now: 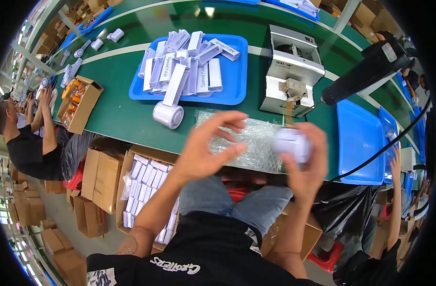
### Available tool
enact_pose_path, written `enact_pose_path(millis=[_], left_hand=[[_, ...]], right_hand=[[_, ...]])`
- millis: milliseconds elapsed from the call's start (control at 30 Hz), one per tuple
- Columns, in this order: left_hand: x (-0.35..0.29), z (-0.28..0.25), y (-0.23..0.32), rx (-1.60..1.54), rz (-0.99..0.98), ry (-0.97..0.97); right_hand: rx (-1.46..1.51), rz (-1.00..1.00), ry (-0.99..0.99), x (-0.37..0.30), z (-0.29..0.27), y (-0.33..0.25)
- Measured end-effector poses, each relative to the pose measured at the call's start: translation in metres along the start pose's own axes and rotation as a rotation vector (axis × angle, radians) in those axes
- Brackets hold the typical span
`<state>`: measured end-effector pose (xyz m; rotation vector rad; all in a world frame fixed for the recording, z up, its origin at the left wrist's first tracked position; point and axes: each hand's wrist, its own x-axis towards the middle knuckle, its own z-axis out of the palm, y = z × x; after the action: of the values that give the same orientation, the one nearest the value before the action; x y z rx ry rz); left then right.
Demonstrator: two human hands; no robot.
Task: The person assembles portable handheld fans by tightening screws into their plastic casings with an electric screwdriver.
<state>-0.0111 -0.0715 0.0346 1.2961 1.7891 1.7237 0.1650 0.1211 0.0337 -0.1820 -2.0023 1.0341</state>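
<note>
My right hand (311, 162) grips a rounded white plastic fan part (292, 144), slightly blurred, above the bubble-wrap mat (257, 138) at the table's near edge. Empty, with thumb and fingers spread, my left hand (209, 145) hovers over the mat's left side. Beyond that hand lies a white handheld fan body (168, 115), its round end towards me. Its long handle (176, 85) leans over the rim of a blue tray (233, 71) heaped with white plastic handle pieces (199, 59).
A white screw-feeder machine (293, 66) stands behind the mat. From the right hangs a black electric screwdriver (365, 71) with its cable, over another blue tray (356, 148). An orange-filled carton (82, 107) sits left; a carton of white pieces (149, 183) is below. Co-workers sit both sides.
</note>
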Motion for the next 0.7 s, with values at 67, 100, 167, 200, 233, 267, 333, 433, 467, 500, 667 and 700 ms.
enact_pose_path(millis=[67,100,167,200,233,267,333,433,467,500,667,700], left_hand=[[0.005,0.032,0.0,-0.225,-0.04,0.01],[0.01,0.04,-0.013,-0.18,-0.051,0.04],[0.017,0.037,-0.017,-0.12,-0.067,0.078],[0.024,0.032,-0.012,-0.16,-0.178,-0.029],[0.028,0.029,-0.008,-0.2,-0.288,-0.137],[0.027,0.03,-0.006,-0.227,-0.279,-0.075],[0.02,0.021,-0.019,-0.176,-0.228,0.05],[0.015,0.006,-0.027,-0.127,-0.129,0.188],[0.013,0.004,-0.028,-0.045,-0.045,0.212],[0.009,0.002,-0.029,0.045,0.038,0.243],[-0.005,0.007,-0.02,0.14,0.073,0.107],[-0.008,0.008,-0.022,0.147,0.075,0.113]], right_hand=[[-0.033,-0.08,-0.084,0.005,0.03,-0.001],[0.011,-0.032,-0.076,0.002,0.042,0.002],[0.023,-0.022,-0.039,-0.003,0.063,0.014],[0.027,-0.011,-0.005,-0.003,0.066,0.015],[0.023,-0.011,-0.006,-0.002,0.063,0.014],[0.027,-0.034,-0.099,0.004,0.061,0.008],[0.085,-0.079,-0.285,0.026,0.05,-0.011],[0.143,-0.067,-0.208,0.052,0.054,-0.008],[0.082,-0.025,-0.21,0.065,0.061,-0.009],[0.101,0.018,-0.243,0.081,0.075,-0.01],[-0.152,0.122,-0.332,0.164,0.164,0.043],[-0.226,0.122,-0.339,0.174,0.181,0.053]])
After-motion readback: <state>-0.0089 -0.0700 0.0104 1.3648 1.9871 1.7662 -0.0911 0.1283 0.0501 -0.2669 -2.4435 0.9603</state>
